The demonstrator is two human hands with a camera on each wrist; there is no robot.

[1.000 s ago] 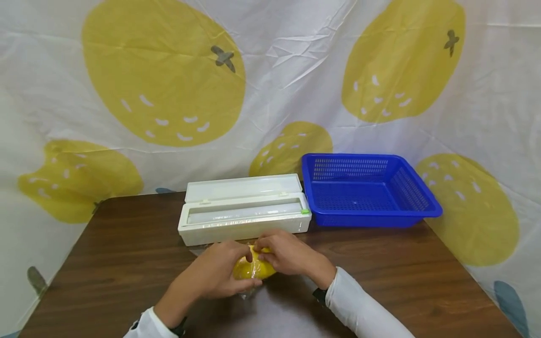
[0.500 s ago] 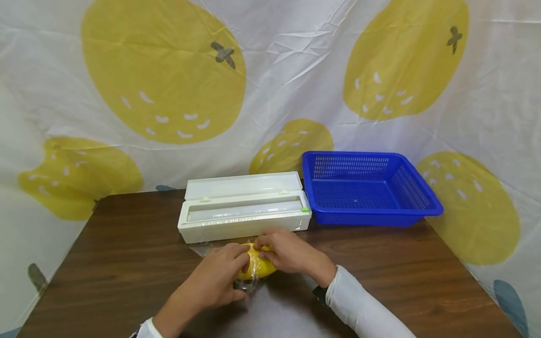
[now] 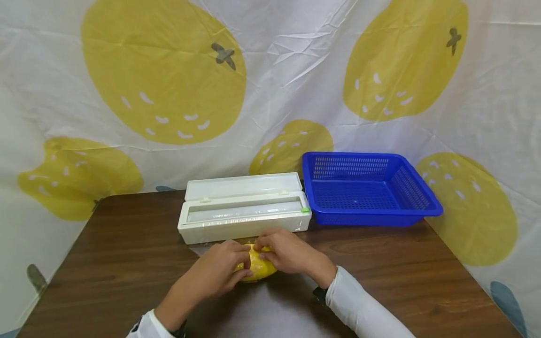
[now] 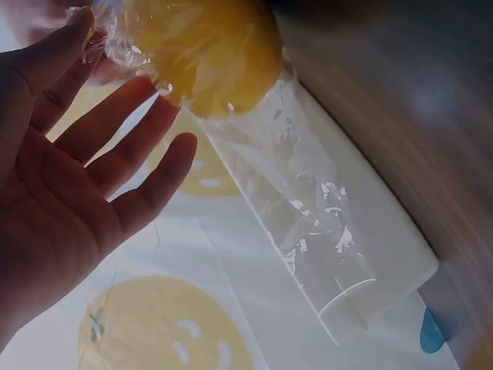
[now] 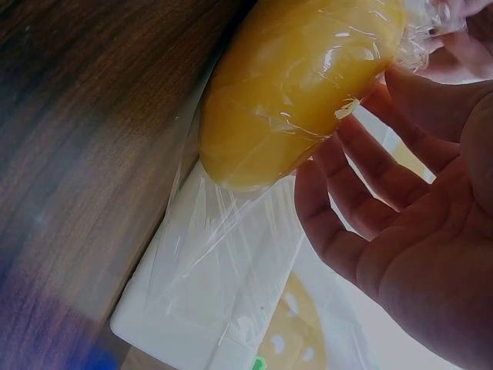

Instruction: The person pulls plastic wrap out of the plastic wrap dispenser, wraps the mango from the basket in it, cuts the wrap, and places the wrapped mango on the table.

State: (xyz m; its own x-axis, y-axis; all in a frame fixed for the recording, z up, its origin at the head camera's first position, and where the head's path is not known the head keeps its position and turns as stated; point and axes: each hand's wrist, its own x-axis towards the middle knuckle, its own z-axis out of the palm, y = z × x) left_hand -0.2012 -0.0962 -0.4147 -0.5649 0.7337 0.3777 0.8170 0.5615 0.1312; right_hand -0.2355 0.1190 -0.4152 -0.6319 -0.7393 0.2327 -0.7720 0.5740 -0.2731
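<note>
A smooth, oblong yellow fruit, mango-like in shape point(image 3: 262, 267), lies on the table under clear plastic wrap. My left hand point(image 3: 217, 267) is at its left side; in the left wrist view, its thumb and forefinger pinch a crumpled bunch of the plastic wrap point(image 4: 115, 38), while the other fingers are spread. On the upper right of the fruit, my right hand point(image 3: 289, 251) has its fingertips on the film. The right wrist view has its thumb and curled fingers point(image 5: 323, 216) holding the film's gathered edge against the fruit point(image 5: 285, 100). Loose film stretches beyond the fruit in both wrist views.
Right behind the hands stands a long white wrap dispenser box point(image 3: 245, 230), lid raised, with a roll inside. A blue perforated basket point(image 3: 359, 219) adjoins it on the right. A fruit-print cloth point(image 3: 287, 70) hangs behind the brown wooden table point(image 3: 127, 263).
My left thumb has swung away from the fruit and back in against its near left side, drawing in film that spread below it. The right hand has stayed almost still.
</note>
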